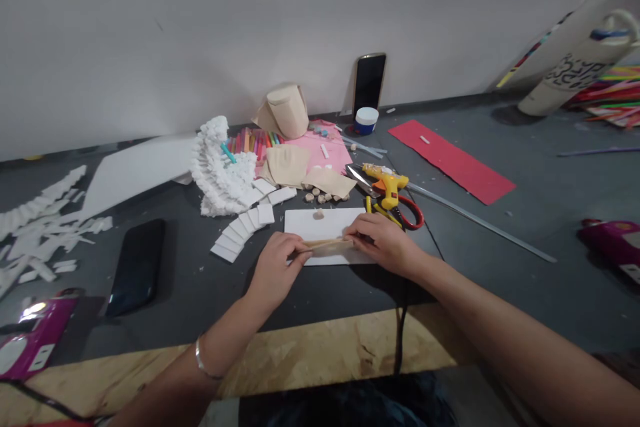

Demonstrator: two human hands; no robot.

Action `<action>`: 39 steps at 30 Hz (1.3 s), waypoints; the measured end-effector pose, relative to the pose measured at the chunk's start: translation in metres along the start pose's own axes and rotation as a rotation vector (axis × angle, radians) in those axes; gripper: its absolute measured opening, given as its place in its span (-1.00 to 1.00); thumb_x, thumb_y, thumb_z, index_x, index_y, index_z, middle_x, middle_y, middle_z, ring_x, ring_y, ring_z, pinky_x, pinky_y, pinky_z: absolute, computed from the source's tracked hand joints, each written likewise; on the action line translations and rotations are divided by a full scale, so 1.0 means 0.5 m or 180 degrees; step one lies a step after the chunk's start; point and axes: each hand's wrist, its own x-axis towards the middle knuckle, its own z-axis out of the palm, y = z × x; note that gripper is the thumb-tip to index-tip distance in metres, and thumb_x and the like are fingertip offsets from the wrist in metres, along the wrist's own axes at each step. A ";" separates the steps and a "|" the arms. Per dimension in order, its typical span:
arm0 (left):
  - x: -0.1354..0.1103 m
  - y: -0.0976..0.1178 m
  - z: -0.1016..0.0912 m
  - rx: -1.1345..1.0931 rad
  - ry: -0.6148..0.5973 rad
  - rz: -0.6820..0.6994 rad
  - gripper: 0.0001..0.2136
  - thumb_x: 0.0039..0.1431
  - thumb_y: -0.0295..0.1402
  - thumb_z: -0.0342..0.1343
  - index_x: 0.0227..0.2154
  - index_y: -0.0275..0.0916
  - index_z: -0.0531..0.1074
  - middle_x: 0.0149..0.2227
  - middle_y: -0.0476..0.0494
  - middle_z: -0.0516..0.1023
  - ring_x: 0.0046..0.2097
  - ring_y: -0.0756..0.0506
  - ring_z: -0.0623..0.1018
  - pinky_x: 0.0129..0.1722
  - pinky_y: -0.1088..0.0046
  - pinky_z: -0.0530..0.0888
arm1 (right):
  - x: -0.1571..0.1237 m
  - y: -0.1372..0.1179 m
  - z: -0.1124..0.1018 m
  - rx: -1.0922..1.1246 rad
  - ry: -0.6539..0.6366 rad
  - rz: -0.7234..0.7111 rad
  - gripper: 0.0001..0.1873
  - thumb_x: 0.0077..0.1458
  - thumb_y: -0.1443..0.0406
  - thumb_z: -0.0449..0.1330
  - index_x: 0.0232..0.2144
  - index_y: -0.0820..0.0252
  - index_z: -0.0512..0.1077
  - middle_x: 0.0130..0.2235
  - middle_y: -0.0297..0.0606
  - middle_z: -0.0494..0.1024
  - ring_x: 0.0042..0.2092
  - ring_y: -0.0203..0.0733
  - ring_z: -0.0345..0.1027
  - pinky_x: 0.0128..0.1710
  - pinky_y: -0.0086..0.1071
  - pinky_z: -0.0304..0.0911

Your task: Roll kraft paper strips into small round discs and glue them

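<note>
Between my two hands a thin beige strip (326, 243), apparently paper, is stretched level above a white rectangular board (300, 219). My left hand (280, 259) pinches its left end, and my right hand (377, 240) pinches the right end. A small beige rolled piece (319, 214) sits on the board near its far edge. Just behind the board lie several similar little beige rolls (323, 198). Beyond them are cut beige paper pieces (285, 165). A yellow glue gun (393, 190) and red-handled scissors (414, 213) rest right beside my right hand.
White card squares (240, 233) fan out left of the board, near a fluffy white heap (220, 173). A dark phone (136, 267) lies further left; another phone (369, 85) leans on the wall. Red paper (450, 160) and a long glue stick (480, 221) lie right.
</note>
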 end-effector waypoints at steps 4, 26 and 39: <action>-0.002 -0.003 -0.001 -0.0020 0.0156 -0.0005 -0.94 0.19 -0.41 0.16 -0.41 -0.20 0.48 -0.31 -0.08 0.54 -0.18 -0.11 0.50 -0.18 0.36 0.43 | 0.001 -0.004 -0.011 0.0120 -0.0005 0.0019 -0.75 0.28 0.27 0.06 -0.33 0.22 0.50 -0.36 -0.16 0.54 -0.29 -0.15 0.39 -0.25 -0.31 0.25; -0.003 0.006 -0.001 0.0123 0.0053 0.0288 -0.96 0.18 -0.43 0.17 -0.38 -0.20 0.48 -0.30 -0.09 0.54 -0.19 -0.11 0.47 -0.18 0.35 0.43 | 0.000 -0.041 -0.010 0.0193 -0.0201 0.0190 -0.50 0.01 0.07 0.34 -0.06 0.22 0.42 -0.12 -0.07 0.50 -0.09 0.00 0.33 -0.08 -0.16 0.22; -0.002 0.008 0.001 0.0040 -0.0061 -0.0059 -0.91 0.17 -0.44 0.17 -0.45 -0.22 0.46 -0.31 -0.09 0.50 -0.20 -0.10 0.47 -0.20 0.36 0.41 | 0.006 -0.038 -0.002 0.0488 -0.0059 0.0195 -0.88 0.21 0.31 0.14 -0.35 0.17 0.48 -0.35 -0.23 0.55 -0.27 -0.19 0.37 -0.21 -0.30 0.21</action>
